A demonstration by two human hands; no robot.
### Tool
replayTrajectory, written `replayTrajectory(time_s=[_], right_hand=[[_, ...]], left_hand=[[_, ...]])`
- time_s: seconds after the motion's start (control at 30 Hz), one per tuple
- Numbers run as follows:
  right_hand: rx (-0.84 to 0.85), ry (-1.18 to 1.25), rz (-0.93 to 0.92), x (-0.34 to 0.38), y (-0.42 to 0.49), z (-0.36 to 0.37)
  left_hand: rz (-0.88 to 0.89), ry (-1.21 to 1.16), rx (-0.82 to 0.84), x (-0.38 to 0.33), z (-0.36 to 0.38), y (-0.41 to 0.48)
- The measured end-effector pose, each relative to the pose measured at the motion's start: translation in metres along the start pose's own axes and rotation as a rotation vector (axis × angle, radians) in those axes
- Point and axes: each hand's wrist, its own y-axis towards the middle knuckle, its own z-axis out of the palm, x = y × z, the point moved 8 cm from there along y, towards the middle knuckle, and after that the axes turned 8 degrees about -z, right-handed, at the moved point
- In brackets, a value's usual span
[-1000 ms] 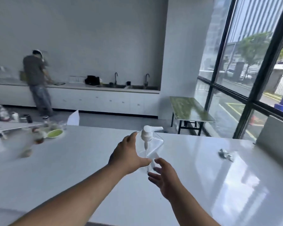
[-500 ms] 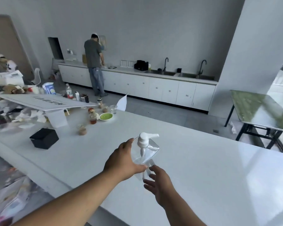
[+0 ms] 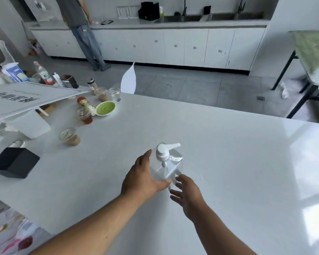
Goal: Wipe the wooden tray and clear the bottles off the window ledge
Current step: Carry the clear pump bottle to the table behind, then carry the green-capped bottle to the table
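- Head view: the left hand (image 3: 144, 178) wraps the side of a clear pump bottle (image 3: 168, 166), thumb and fingers closed around its body; this looks like a carrying grip, keeping the bottle upright above the white table (image 3: 228, 153).
- The right hand (image 3: 187, 193) sits just below and right of the bottle, fingers loosely spread near its base, probably ready to support it; contact is unclear.
- Both forearms reach forward, wrists level.
- Cups and a green saucer (image 3: 105, 108) lie far to the left of the hands.
- No wooden tray or window ledge is in sight.

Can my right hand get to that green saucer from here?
Probably not without stepping over: the right hand is beside the pump bottle, and the green saucer sits far off left among cups.
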Motion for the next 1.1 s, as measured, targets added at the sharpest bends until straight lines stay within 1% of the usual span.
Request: replayTrajectory(time_s=[0.1, 0.17, 0.23, 0.3, 0.33, 0.4, 0.5, 0.6, 0.7, 0.83, 1.0, 1.03, 1.1], right_hand=[[-0.033, -0.008, 0.011, -0.003, 0.017, 0.000], [-0.063, -0.067, 0.018, -0.007, 0.019, -0.001], [-0.085, -0.125, 0.030, -0.008, 0.017, -0.001], [-0.112, -0.218, 0.014, 0.005, 0.004, 0.000], [-0.152, -0.295, -0.029, 0.019, -0.006, -0.003], [-0.288, -0.483, -0.193, 0.063, -0.038, -0.012], [-0.537, -0.729, -0.474, 0.139, -0.113, -0.024], [-0.773, -0.967, -0.632, 0.189, -0.205, -0.033], [-0.948, -1.155, -0.651, 0.201, -0.293, -0.041], [-1.163, -1.288, -0.579, 0.177, -0.408, -0.073], [-1.389, -1.123, -0.432, 0.092, -0.541, -0.138], [-1.403, -1.123, -0.406, 0.080, -0.550, -0.145], [-1.481, -1.035, -0.333, 0.024, -0.611, -0.173]], left_hand=[[0.020, 0.010, 0.083, -0.001, 0.023, 0.026], [0.037, 0.030, 0.126, 0.000, 0.034, 0.032], [0.067, 0.062, 0.156, 0.002, 0.033, 0.035], [0.102, 0.081, 0.212, 0.001, 0.017, 0.036], [0.131, 0.073, 0.226, -0.001, 0.003, 0.036], [0.221, 0.028, 0.204, -0.015, -0.036, 0.041], [0.459, 0.014, 0.135, -0.064, -0.091, 0.047], [0.700, 0.063, 0.122, -0.133, -0.113, 0.029], [0.880, 0.072, 0.189, -0.188, -0.107, -0.022], [1.074, 0.029, 0.311, -0.235, -0.085, -0.126], [1.357, 0.049, 0.442, -0.277, -0.053, -0.284], [1.370, 0.052, 0.469, -0.279, -0.050, -0.300], [1.494, 0.084, 0.507, -0.290, -0.033, -0.389]])
